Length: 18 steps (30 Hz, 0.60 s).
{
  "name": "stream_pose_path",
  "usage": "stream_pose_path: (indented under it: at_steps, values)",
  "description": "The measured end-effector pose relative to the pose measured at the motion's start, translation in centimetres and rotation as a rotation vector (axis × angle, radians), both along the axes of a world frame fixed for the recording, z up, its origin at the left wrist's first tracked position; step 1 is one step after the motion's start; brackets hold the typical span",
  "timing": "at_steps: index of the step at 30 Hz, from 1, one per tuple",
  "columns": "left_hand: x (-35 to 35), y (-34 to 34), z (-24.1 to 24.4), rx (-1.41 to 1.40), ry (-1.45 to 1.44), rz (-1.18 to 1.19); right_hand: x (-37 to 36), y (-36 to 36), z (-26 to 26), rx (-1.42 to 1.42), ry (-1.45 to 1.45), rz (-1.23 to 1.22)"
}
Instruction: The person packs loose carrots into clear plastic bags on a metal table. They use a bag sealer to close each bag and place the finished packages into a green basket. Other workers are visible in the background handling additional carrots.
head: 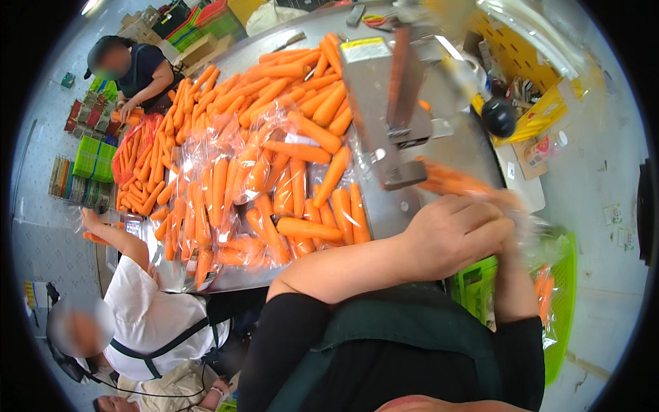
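My left hand reaches across my body, its fingers curled at the near end of a clear plastic bag of carrots. Against it, my right hand is blurred and partly hidden, and it also grips the bunched film. Loose film flares out to the right of both hands. The bag's far end lies by the metal foot of a bench-mounted device, which has an upright post. Left of the device, bagged carrots cover the near part of the metal table. Loose carrots are heaped behind them.
A green plastic basket with bagged carrots stands low at my right. A black ball sits near a yellow bin. Scissors lie at the back. Two co-workers handle carrots on the left; another person sits lower left.
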State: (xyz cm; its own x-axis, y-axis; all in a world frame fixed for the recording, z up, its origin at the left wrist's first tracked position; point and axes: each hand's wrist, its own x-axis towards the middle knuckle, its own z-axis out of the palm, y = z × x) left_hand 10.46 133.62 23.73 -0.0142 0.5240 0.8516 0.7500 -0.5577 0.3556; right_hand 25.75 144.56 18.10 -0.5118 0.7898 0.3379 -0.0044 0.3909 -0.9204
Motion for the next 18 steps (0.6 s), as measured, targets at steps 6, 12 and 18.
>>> stream_pose_path:
  at_steps: [6, 12, 18]
  values:
    - [-16.1, -5.7, -6.6, -0.201, 0.014, 0.553, 27.8, -0.5, 6.6, -0.155, 0.339, -0.830]
    - [-32.1, -5.9, -14.0, -0.602, -0.033, 1.323, 20.3, -0.9, 9.5, 0.453, -0.497, -1.001]
    - [-27.9, -8.4, -10.8, -0.376, -0.646, 0.806, -4.5, -5.7, 0.3, -0.049, -0.574, 0.350]
